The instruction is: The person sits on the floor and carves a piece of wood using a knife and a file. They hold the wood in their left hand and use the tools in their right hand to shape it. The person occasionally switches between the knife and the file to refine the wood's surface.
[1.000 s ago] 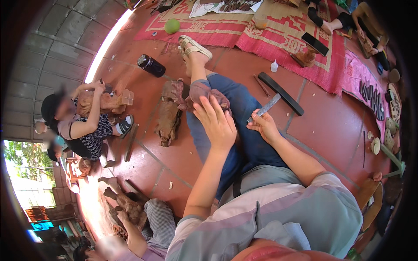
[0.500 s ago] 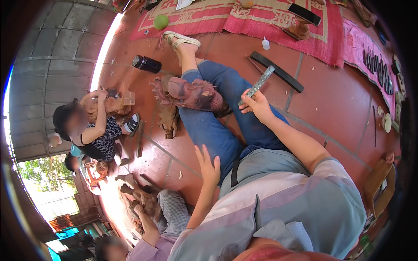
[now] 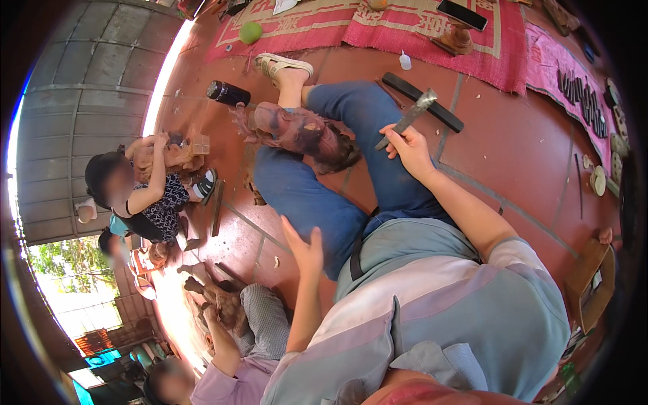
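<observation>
My right hand (image 3: pixel 410 152) is closed around the lower end of a flat grey metal bar (image 3: pixel 417 113), which points up and to the right above my right thigh. Its far end is bright and worn. Beside my left thigh hangs my left hand (image 3: pixel 304 251), holding nothing, thumb and fingers apart. A reddish-brown wood carving (image 3: pixel 297 135) lies across the gap between my bent legs, its dark end towards my right thigh. Neither hand touches the carving.
A long black bar (image 3: pixel 424 101) lies on the tiled floor beyond the metal bar. A black tumbler (image 3: pixel 228 94), small white bottle (image 3: pixel 405 61), green fruit (image 3: pixel 250 32) and phone (image 3: pixel 462 14) are farther off. Dark tools (image 3: pixel 582 101) line a pink cloth. Two people work at left.
My left hand has come off my thigh and moved left and down. The metal bar has turned a little in my right hand. My legs have shifted, the left knee moving left.
</observation>
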`<state>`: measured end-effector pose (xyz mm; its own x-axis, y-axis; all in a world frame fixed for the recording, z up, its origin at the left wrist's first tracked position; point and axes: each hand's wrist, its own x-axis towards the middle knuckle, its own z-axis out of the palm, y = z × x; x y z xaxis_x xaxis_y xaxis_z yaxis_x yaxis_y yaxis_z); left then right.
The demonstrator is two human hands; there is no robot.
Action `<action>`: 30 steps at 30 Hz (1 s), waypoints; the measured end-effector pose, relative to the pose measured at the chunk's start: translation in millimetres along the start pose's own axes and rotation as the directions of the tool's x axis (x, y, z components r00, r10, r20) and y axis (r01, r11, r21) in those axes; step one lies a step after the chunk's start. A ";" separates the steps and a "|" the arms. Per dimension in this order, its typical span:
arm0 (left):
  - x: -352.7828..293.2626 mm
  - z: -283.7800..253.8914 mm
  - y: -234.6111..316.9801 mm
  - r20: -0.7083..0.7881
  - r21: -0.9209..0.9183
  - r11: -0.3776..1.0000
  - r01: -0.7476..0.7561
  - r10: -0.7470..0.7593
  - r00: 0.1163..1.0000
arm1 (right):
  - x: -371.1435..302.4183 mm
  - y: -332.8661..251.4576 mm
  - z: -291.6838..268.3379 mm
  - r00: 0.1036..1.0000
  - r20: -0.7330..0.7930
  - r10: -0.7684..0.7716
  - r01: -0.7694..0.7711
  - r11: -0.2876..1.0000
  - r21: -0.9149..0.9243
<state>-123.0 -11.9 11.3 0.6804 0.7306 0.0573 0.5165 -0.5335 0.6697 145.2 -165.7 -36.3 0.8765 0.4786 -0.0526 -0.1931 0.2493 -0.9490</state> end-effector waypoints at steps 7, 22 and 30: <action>89.7 -13.4 91.0 -0.114 -0.385 0.912 -0.142 0.106 0.988 | -1.7 3.0 -13.0 0.996 -0.084 0.015 -0.014 1.000 0.017; 109.9 -69.8 67.4 -0.352 0.112 0.988 -0.106 0.139 0.926 | 5.8 15.0 -9.8 0.994 -0.091 -0.069 0.084 0.980 0.183; 34.0 -133.4 10.6 -0.184 -0.740 0.666 0.097 -0.339 0.923 | 5.6 16.7 -10.6 0.999 -0.002 -0.054 0.054 0.985 0.167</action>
<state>-163.8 64.1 119.1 0.3573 0.9332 -0.0381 0.0251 0.0312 0.9992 151.6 -167.7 -55.7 0.8866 0.4625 -0.0020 -0.2167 0.4116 -0.8853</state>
